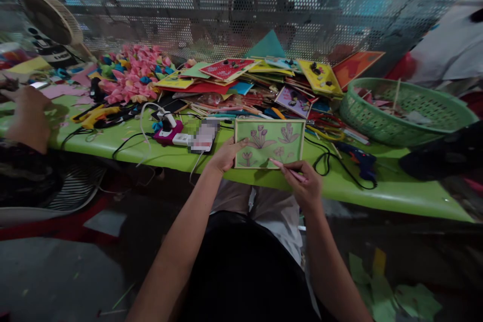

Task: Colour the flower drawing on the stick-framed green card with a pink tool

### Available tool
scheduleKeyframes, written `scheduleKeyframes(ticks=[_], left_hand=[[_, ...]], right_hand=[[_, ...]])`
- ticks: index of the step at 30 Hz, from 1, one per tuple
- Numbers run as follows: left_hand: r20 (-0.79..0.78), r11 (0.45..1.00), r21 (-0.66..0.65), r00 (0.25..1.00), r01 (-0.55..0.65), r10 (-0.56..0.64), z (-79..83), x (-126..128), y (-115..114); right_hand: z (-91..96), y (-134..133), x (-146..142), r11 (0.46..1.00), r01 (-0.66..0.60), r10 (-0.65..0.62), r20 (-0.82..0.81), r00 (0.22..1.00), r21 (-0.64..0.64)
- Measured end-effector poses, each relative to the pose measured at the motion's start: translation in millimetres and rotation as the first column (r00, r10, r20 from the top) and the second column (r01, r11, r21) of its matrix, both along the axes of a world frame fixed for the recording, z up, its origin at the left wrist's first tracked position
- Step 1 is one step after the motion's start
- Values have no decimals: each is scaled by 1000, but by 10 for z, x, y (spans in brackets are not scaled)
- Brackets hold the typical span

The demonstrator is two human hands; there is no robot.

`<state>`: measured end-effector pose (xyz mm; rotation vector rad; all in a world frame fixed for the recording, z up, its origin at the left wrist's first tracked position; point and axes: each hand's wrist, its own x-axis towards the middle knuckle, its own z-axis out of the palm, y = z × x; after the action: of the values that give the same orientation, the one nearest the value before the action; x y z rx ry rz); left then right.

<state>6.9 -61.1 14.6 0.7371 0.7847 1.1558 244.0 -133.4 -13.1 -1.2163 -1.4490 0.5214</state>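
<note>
A framed green picture with purple-pink flowers drawn on it is tilted up at the table's front edge. My left hand grips its left side, thumb over the frame and the other fingers partly hidden. Between the fingers of my right hand is a pink pen, its tip at the lower middle of the picture. Just left of the picture lies a phone, its screen blurred out, beside a purple and white power strip.
A heap of coloured cards and pink paper flowers covers the back of the green table. A green basket and a blue glue gun are at right. At left are yellow-handled tools and another person's arm.
</note>
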Motion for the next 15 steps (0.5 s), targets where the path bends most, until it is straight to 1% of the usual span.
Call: scheduleKeyframes(ticks=[2, 7, 12, 15], left_hand=[[-1, 1000, 6, 1000, 9, -9, 3, -5, -5], [-17, 1000, 13, 1000, 9, -9, -1, -17, -3], [-18, 1000, 19, 1000, 2, -1, 2, -8, 3], [-27, 1000, 6, 1000, -6, 6, 19, 2, -5]], right_hand=[[-16, 8, 0, 1000, -2, 2, 14, 1000, -1], [-29, 14, -3, 998, 44, -43, -12, 999, 36], [-58, 18, 7, 1000, 9, -9, 13, 1000, 17], [-62, 25, 8, 999, 28, -28, 19, 999, 30]])
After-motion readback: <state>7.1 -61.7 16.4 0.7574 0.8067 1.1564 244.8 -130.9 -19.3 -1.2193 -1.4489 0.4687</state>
